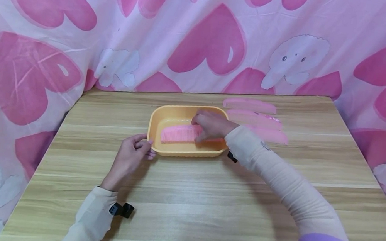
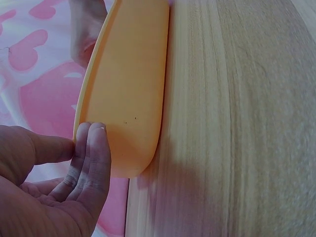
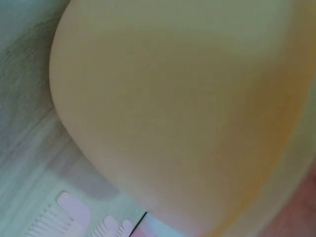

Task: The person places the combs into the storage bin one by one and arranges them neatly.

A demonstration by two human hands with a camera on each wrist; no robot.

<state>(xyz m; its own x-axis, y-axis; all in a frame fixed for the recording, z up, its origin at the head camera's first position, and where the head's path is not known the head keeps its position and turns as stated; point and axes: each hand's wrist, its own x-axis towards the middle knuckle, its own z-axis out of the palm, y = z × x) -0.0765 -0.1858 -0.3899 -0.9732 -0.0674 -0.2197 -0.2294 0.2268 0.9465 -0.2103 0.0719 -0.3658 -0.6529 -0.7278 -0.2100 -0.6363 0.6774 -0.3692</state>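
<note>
A pink comb [image 1: 179, 134] lies inside a yellow-orange plastic basin [image 1: 189, 154]. My right hand [image 1: 212, 124] reaches over the basin's right end and grips the comb near its right part, covering that stretch of it. At the basin's left front corner, my left hand [image 1: 131, 152] pinches the rim between thumb and fingers. The left wrist view shows that hand [image 2: 64, 177] close up against the basin's outer wall [image 2: 131, 89]. In the right wrist view the basin wall [image 3: 163, 108] fills most of the picture, and the right fingers are hidden.
Three more pink combs lie to the right of the basin: a back one [image 1: 249, 104], a middle one with a printed pattern [image 1: 256, 119] and a front one [image 1: 269, 135]. The wooden table [image 1: 184, 209] meets a pink heart-patterned curtain [image 1: 207, 40] behind.
</note>
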